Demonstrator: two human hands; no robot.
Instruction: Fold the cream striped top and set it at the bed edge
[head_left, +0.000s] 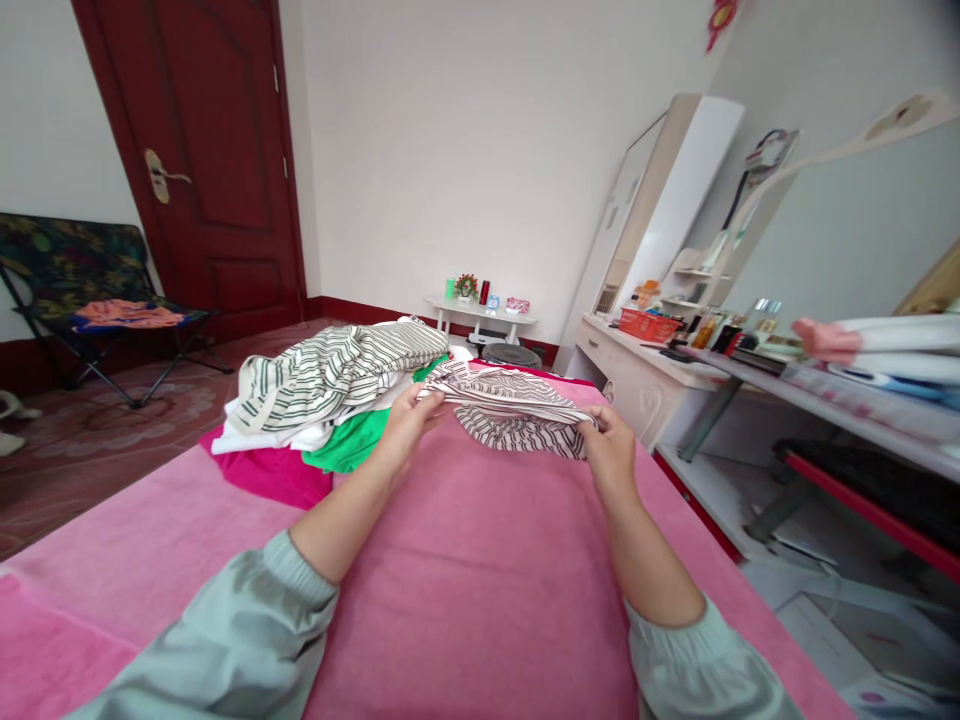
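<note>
Striped, black-and-white fabric (517, 430) is stretched between two hands here, up toward the far edge of the pink bed (480, 590), nearer the right edge than the left! Left hand (411, 420) has one end, right hand (607, 440) has the other, and that upper band runs nearly straight from one to the other. Looks like the straightening stage to me: ends found, band pulled out, while the lower part sags in a loose curve toward the near edge.

So what does the next move call for? I'd say even tension on both sides and some smoothing of that drooping part, since a crease could easily get trapped in cloth this limp.

Now, the grip! On the right, thumb and fingers pinch together at the corner, barely a gap between them. On the left, another pinch, thumb against fingers, with the cloth caught in it. Whether the sagging part touches the bed, I can't tell.

Over by the far left corner sits the heap: a striped garment (337, 375) on top, green cloth (349, 445) beneath, magenta cloth (274, 475) lowest, at the left edge.
</note>
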